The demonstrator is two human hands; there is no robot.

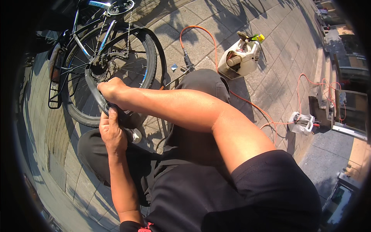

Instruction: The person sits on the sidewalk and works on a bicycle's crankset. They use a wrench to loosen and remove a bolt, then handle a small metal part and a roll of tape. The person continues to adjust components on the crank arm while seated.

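Observation:
A dark grey bicycle inner tube curves in front of the bicycle's rear wheel. My left hand grips it low down, with the thumb pressed on its upper side. Just above, my right hand is closed at the same tube, its fingers mostly turned out of sight. Behind the tube are the rear sprockets and the derailleur. A black rubber loop hangs outside the wheel on the right; whether it belongs to this tube I cannot tell.
A cut-open white plastic jug holding tools stands on the paving to the right. An orange hose with a dark fitting runs past my right knee towards a second white container. The rear rack juts out left.

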